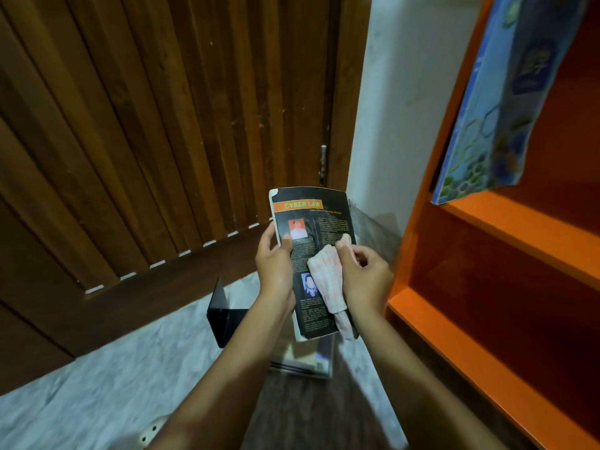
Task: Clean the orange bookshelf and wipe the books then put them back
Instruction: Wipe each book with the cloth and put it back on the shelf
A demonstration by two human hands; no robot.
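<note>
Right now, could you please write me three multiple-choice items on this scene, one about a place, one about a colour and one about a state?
1. Where does the blue book stand?
A. On the floor by the door
B. On a board of the orange bookshelf, leaning
C. In the left hand

2. What colour is the band behind the title CYBER LAW on the black book?
A. Orange
B. Green
C. White

3. What is the right hand doing?
A. Hanging free
B. Gripping the black bookend
C. Pressing a pale cloth on the black book's cover

Answers: 1 B, the blue book tilts on an upper board; 2 A, the title strip is orange; 3 C, the cloth lies under the right hand's fingers while the left hand grips the book's edge.
</note>
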